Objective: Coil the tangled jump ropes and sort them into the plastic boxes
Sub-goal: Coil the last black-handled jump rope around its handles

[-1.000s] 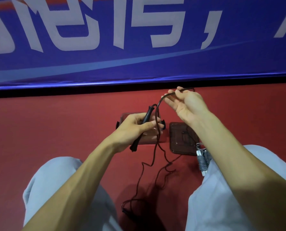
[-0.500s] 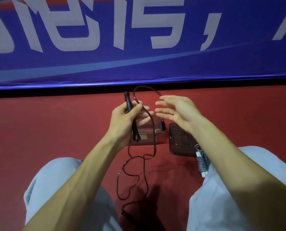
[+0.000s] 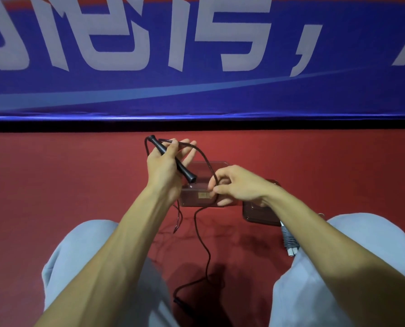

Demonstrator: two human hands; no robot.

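The coiling step is in hand: the left hand (image 3: 163,167) grips the black handle (image 3: 173,159) under its thumb, fingers spread with a loop of cord (image 3: 207,253) over them. The right hand (image 3: 238,185), nearer and to the right, pinches the cord above the clear plastic box (image 3: 192,202) on the floor (image 3: 79,185). The slack trails near between the knees to the second handle (image 3: 179,302), so the next move likely calls for laying the pinched length over the left fingers without kinks.
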